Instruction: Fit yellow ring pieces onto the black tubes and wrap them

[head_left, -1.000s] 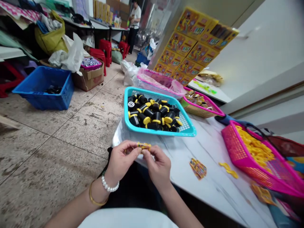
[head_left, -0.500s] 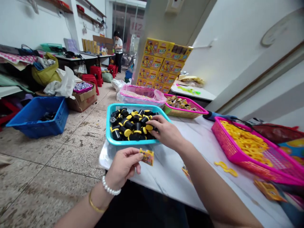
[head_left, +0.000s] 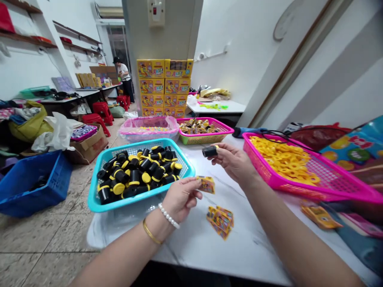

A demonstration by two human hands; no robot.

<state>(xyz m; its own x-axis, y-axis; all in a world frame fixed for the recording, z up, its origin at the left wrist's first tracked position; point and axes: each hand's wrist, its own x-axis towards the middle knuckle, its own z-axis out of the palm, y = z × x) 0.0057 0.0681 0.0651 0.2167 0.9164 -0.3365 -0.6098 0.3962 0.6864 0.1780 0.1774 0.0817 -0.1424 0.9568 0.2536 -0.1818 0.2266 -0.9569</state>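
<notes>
My left hand (head_left: pixel 183 196) pinches a small printed yellow card (head_left: pixel 207 185) at the front right corner of the turquoise basket (head_left: pixel 125 204). Black cylinders with yellow caps (head_left: pixel 134 175) fill that basket. Above the white table (head_left: pixel 251 239), my right hand (head_left: pixel 231 159) is closed on one black cylinder (head_left: pixel 210 151), held sideways between thumb and fingers. A small pile of printed cards (head_left: pixel 220 221) lies on the table below my hands. Yellow plastic pieces (head_left: pixel 284 159) lie in a pink basket (head_left: pixel 344 195) at the right.
Behind stand a plastic-lined pink basket (head_left: pixel 125 129) and a basket of brownish items (head_left: pixel 200 126). Yellow boxes (head_left: pixel 164 87) are stacked at the pillar. More cards (head_left: pixel 320 217) lie at the right. A blue bin (head_left: pixel 56 187) is on the floor; a person (head_left: pixel 123 75) stands far back.
My right hand has lifted out of the turquoise basket with a black cylinder and moved right. My left hand still holds the card. The view has turned right, showing the card pile fully.
</notes>
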